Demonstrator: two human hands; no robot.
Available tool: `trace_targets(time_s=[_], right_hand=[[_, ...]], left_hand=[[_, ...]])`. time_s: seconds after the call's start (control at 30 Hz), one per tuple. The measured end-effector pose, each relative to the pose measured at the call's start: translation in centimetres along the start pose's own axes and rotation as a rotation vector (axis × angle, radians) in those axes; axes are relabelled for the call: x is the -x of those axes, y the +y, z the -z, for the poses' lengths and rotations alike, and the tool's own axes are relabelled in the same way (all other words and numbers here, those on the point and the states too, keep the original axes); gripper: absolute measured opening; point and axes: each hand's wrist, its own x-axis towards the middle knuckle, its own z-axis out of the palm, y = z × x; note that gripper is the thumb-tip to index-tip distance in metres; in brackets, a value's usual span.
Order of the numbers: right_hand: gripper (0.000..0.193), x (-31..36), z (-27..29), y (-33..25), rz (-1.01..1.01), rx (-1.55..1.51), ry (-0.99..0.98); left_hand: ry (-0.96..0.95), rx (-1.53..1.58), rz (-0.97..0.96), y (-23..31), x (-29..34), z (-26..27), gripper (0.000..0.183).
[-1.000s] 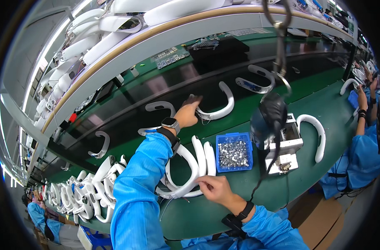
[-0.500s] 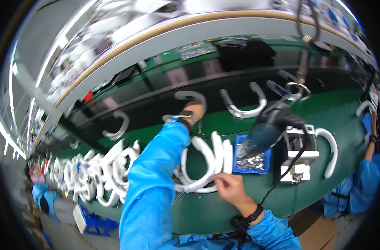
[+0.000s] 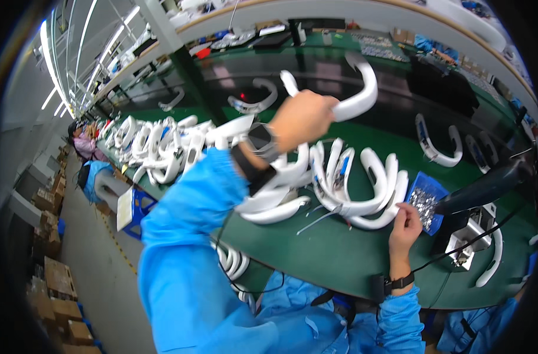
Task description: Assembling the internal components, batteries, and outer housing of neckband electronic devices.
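Observation:
My left hand (image 3: 304, 121) is raised over the bench, its fingers closed on the middle of a white U-shaped plastic piece (image 3: 363, 97). The piece is slightly blurred. Nearer me lies a group of similar U-shaped pieces (image 3: 378, 205), some with their inner side showing blue parts. My right hand (image 3: 406, 229) is at the right end of this group, its thumb and fingers drawn together. The fingertips are close to the outermost piece; I cannot tell whether they touch it or hold something small. Beside them stands a blue tray (image 3: 437, 184) of small metal parts.
A dark power tool (image 3: 487, 187) hangs over the tray, next to a metal fixture (image 3: 466, 242). Many white pieces (image 3: 162, 141) are heaped on the left. Further pieces (image 3: 440, 147) rest on the dark belt behind the green bench (image 3: 316, 259). Other people sit along the bench.
My left hand has lifted a U-shaped piece from the belt area. The view has swung left. My right hand stays by the group of pieces, its fingertips near the outermost one.

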Motion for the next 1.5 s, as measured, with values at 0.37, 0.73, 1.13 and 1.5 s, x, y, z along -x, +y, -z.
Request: trace_targets(time_s=[0.37,0.73,1.13,1.5], right_hand=[[0.014,0.6,-0.2,0.8,-0.064,-0.188,-0.056],[0.013,0.8,-0.2,1.2,-0.033,-0.094,-0.081],[0.012,0.3,-0.9,0.2,-0.049,-0.084,-0.052],[0.011,0.5,-0.9,0.0,-0.080,-0.096,-0.061]], left_hand=[[0.127,-0.216,0.378,-2.0,23.6,16.1,0.029],[-0.053,-0.094,0.299,-10.5,22.8,13.9,0.028],[-0.051,-0.026,0.417,-15.0,24.9,9.0,0.029],[-0.128,0.218,0.471,-12.0,22.2,7.4,0.034]])
